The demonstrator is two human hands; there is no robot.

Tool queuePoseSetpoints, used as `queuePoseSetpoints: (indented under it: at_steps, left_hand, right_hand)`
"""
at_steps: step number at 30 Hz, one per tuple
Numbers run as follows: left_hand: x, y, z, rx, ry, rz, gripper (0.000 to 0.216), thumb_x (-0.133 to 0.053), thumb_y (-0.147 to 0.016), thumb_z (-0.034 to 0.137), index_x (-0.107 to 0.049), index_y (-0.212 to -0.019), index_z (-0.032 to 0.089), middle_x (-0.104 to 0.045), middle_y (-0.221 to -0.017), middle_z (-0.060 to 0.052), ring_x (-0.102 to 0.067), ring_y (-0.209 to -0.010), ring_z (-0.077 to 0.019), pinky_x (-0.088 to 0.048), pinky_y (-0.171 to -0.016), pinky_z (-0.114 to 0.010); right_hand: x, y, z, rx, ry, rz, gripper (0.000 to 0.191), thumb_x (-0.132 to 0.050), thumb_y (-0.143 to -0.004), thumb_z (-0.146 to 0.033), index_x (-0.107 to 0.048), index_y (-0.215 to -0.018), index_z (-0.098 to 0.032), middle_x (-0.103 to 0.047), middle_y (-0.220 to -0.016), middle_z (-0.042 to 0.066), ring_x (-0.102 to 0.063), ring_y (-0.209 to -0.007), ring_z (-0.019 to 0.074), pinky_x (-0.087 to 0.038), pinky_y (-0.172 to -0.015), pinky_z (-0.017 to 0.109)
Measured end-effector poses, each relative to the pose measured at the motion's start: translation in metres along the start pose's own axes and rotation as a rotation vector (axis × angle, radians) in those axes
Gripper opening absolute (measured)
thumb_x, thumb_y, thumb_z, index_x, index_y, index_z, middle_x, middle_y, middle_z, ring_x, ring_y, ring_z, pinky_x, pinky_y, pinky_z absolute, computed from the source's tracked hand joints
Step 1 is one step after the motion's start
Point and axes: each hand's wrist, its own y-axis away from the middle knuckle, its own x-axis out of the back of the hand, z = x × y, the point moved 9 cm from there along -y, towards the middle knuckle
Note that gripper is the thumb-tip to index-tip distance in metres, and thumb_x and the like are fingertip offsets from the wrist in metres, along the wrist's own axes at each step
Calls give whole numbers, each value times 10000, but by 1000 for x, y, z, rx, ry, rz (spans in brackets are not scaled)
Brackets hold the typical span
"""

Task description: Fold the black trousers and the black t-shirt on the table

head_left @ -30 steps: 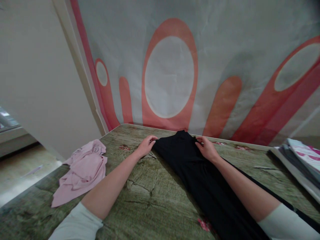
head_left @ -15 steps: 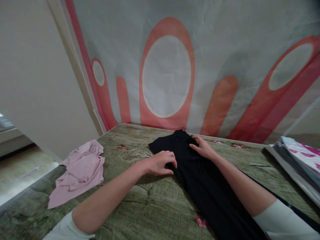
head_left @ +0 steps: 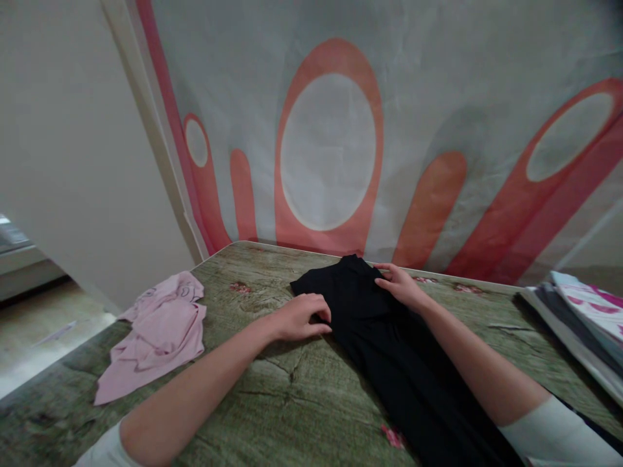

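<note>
A black garment (head_left: 389,363) lies stretched across the green patterned table (head_left: 272,402), its far end near the back edge. My left hand (head_left: 302,318) rests at the garment's left edge, fingers curled and pinching the fabric. At the far end, my right hand (head_left: 402,285) presses on the cloth with its fingers closed on the edge. Both forearms reach out over the table.
A crumpled pink garment (head_left: 158,334) lies at the table's left edge. A stack of folded clothes (head_left: 581,318) sits at the right. A grey banner with red shapes (head_left: 331,149) hangs close behind the table. Floor shows at the far left.
My left hand left the garment's far left corner and came nearer, to the left edge of the cloth. The right hand stayed at the far end.
</note>
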Motion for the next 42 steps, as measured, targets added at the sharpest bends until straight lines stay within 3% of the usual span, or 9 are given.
queuePoseSetpoints:
  at_steps: [5, 7, 10, 17, 22, 28, 35, 38, 42]
  left_hand:
    - [40, 21, -96, 386, -126, 487, 203, -547, -798, 329, -601, -922, 178, -581, -919, -69, -532, -895, -212, -398, -825, -339]
    - [42, 29, -125, 481, -129, 550, 229, -536, -799, 351, -613, -916, 170, -589, -892, -69, -542, -861, -209, -413, -802, -335]
    - [35, 29, -144, 516, -106, 511, 255, -516, -803, 400, -637, -827, 177, -601, -796, -53, -548, -796, -197, -426, -759, -319]
    - [30, 22, -138, 465, -5, 506, 215, -539, -777, 387, -604, -767, 182, -611, -776, -29, -556, -761, -180, -425, -719, -292]
    - [34, 26, -142, 432, 179, 507, 234, -496, -809, 395, -562, -826, 172, -611, -778, -10, -568, -754, -159, -431, -716, -266]
    - [35, 27, -137, 471, -139, 386, 181, -556, -785, 342, -581, -914, 217, -614, -805, -4, -553, -826, -180, -371, -832, -337]
    - [32, 29, -134, 482, -295, 331, 240, -546, -750, 263, -563, -990, 255, -595, -800, 10, -533, -845, -187, -311, -890, -377]
    - [40, 27, -117, 474, -351, 342, 263, -520, -744, 230, -560, -1004, 239, -595, -841, -11, -523, -887, -203, -304, -908, -391]
    - [31, 4, -71, 285, -358, 301, 305, -409, -841, 247, -516, -1126, 227, -567, -1106, -48, -469, -1074, -201, -261, -983, -374]
  right_hand:
    - [6, -3, 15, -22, 93, 72, 387, -549, -746, -307, -513, -1097, -147, -587, -642, -12, -562, -558, 149, -455, -523, 269]
    - [6, -3, 16, -17, 109, 85, 394, -547, -747, -334, -522, -1093, -148, -588, -660, -5, -560, -575, 151, -453, -541, 273]
    - [4, -3, 15, -4, 113, 84, 411, -538, -758, -355, -517, -1113, -150, -613, -729, 20, -582, -645, 166, -465, -588, 286]
    - [1, 2, -1, 81, 93, 13, 380, -541, -759, -305, -558, -1120, -189, -631, -1014, 51, -590, -884, 186, -474, -758, 307]
    - [-5, 3, 0, 82, 95, -18, 410, -507, -787, -286, -534, -1188, -208, -660, -997, 35, -616, -822, 188, -501, -733, 329]
    - [-8, -2, 8, 91, 150, -14, 466, -545, -760, -252, -508, -1220, -192, -560, -1216, 72, -527, -1076, 230, -463, -864, 367]
    - [-11, -3, 15, 84, 226, -68, 475, -579, -734, -247, -522, -1204, -203, -592, -1165, 82, -569, -1001, 238, -476, -824, 365]
    - [-10, -4, 13, 79, 255, -75, 448, -578, -743, -265, -534, -1184, -198, -594, -1154, 89, -580, -969, 237, -474, -809, 367]
    - [-4, -2, 8, 64, 273, -80, 471, -589, -748, -254, -503, -1204, -171, -589, -1145, 121, -587, -936, 228, -464, -806, 357]
